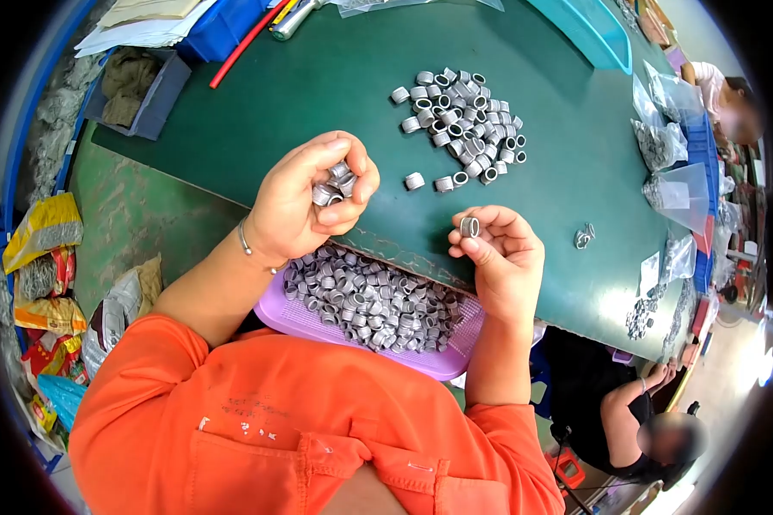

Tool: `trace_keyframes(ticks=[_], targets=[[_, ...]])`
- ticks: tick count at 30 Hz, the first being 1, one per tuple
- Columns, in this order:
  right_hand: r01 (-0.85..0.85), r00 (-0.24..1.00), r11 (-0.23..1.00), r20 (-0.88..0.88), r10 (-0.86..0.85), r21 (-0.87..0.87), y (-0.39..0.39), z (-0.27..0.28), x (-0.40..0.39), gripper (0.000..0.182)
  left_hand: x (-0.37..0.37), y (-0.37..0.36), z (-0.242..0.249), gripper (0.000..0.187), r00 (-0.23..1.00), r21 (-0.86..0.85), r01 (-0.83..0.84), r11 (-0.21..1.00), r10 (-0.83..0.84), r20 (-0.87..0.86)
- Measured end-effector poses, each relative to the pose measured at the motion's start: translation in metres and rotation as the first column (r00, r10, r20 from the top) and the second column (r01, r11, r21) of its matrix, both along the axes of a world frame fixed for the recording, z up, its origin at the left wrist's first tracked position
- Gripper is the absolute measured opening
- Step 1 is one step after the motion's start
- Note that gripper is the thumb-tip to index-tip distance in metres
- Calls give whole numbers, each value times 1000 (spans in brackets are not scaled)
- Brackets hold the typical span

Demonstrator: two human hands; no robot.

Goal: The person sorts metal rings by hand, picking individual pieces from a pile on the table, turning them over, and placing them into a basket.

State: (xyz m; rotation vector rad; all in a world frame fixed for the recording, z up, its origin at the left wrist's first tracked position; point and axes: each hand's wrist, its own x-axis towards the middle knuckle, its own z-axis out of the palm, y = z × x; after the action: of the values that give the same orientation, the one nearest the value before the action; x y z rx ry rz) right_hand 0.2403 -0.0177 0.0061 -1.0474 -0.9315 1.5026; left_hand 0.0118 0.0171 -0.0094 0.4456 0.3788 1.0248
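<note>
Ring held over table | right hand: thumb and fingers pinched on it | left hand: fingers curled around several rings | pile beyond, purple basket below | apparently handling rings singly; next move calls for steady pinch

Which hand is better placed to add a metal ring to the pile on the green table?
Probably the right hand: its fingertips pinch a single ring, close to the pile. The left hand has its fingers curled around several rings.
</note>
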Motion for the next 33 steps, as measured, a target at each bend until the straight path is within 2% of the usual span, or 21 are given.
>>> trace_keyframes(ticks=[2, 4, 13, 20, 26, 31, 33], targets=[[-24, 997, 1000, -69, 23, -5, -1, -3, 3, 19, -1, 0, -1, 25, 999, -3, 16, 1000, -16, 41], [-97, 970, 995, -227, 87, -35, -1, -5, 6, 19, -1, 0, -1, 25, 999, 2, 17, 1000, -17, 43], [-171, 898, 985, -413, 150, -15, -5, -4, 15, 23, -1, -1, -1, 25, 1000, 0, 3, 1000, -3, 28], [-188, 908, 981, -392, 151, -57, -5, -2, 18, 23, -2, 0, -1, 25, 999, 3, 15, 1000, -15, 38], [-171, 943, 983, -299, 145, -62, -5, -1, 19, 23, -1, 0, -1, 25, 999, 2, 12, 1000, -12, 40], [-182, 947, 983, -267, 180, 20, -5, 0, 19, 19, -1, 0, -1, 26, 999, 7, 16, 1000, -17, 48], [-176, 939, 984, -301, 165, -9, -5, 0, 21, 19, -1, 0, 0, 26, 999, 4, 14, 1000, -15, 45]])
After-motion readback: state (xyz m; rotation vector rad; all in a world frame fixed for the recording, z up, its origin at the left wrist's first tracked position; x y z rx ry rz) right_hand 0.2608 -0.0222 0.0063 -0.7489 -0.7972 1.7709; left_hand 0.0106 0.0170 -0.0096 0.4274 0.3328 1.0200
